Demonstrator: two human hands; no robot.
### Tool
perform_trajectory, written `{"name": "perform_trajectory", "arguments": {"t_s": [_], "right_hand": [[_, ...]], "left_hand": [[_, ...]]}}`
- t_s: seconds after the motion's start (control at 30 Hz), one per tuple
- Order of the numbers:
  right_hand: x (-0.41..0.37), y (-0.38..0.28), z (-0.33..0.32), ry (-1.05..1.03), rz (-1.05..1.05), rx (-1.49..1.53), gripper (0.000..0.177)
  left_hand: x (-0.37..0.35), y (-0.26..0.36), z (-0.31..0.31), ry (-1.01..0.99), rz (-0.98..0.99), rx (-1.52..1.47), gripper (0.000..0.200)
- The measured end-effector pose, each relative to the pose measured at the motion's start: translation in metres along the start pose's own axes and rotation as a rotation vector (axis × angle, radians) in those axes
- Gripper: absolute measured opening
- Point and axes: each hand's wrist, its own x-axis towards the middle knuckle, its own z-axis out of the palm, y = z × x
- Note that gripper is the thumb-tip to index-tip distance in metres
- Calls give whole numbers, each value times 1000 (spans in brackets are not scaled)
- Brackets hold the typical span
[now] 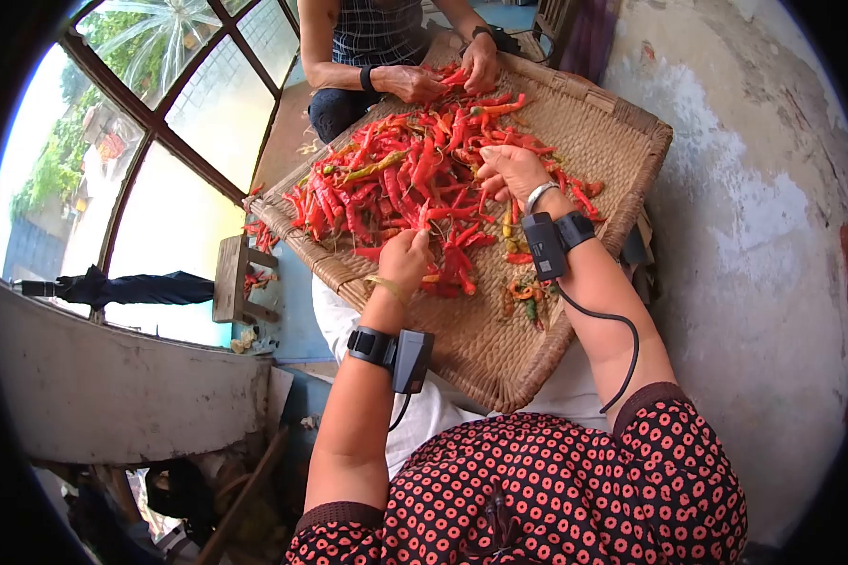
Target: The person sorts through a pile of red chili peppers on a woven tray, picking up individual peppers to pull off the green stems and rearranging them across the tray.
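Red peppers (386,188) heaped on woven tray (476,353), mostly toward tray's 10 o'clock. Left hand (405,259) at heap's 6 o'clock, fingertips pinched on 1 red pepper (423,215). Right hand (515,176) at heap's 3 o'clock, fingers curled; cannot tell whether gripping. Yellow and green peppers (530,306) at tray's 5 o'clock. Co-worker's 2 hands (481,66) at heap's 12 o'clock, touching peppers.

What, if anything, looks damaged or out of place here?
The wall on the picture's right is patchy and flaking, so it looks damaged. Some red peppers show beside the wooden stool, outside the woven tray, possibly spilled.
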Motion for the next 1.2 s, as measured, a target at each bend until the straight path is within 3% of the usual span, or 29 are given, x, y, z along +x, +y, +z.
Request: {"name": "perform_trajectory", "arguments": {"t_s": [0.03,0.1,0.23,0.43,0.53,0.57,0.63,0.7,0.77,0.83,0.93,0.97,1.07,1.2], "right_hand": [[-1,2,0,75,88,-368,25],[-2,17,6,-160,191,-587,23],[-10,19,35,-410,247,-484,22],[-11,16,33,-406,242,-522,16],[-15,-8,19,-263,171,-543,16],[-6,-1,7,-190,42,-450,17],[-4,-3,-3,75,-79,39,20],[-3,0,-9,190,-115,219,27],[2,13,-11,153,17,-176,39],[8,34,-4,9,-128,-819,46],[0,47,19,-182,-253,-1234,44],[-4,48,22,-231,-139,-1270,38],[4,51,28,-251,-95,-1491,26],[-9,24,33,-277,-86,-1473,20]], "left_hand": [[1,1,-1,-16,-28,-87,31],[0,1,1,-43,-44,-83,31],[-7,9,1,-173,49,-194,24],[-9,11,1,-267,41,-188,22],[-2,1,-1,-93,77,-131,23],[-3,2,-2,-93,78,-125,23],[-11,11,0,-128,20,-15,22],[-18,12,3,-171,-25,-94,20],[-17,9,1,-209,-45,-19,21],[-15,4,2,-214,-26,-39,21],[-13,-5,4,-214,25,79,21],[-9,-16,6,-221,74,89,24],[-5,-12,4,-245,115,157,28],[-5,-9,5,-262,138,250,26]]}}
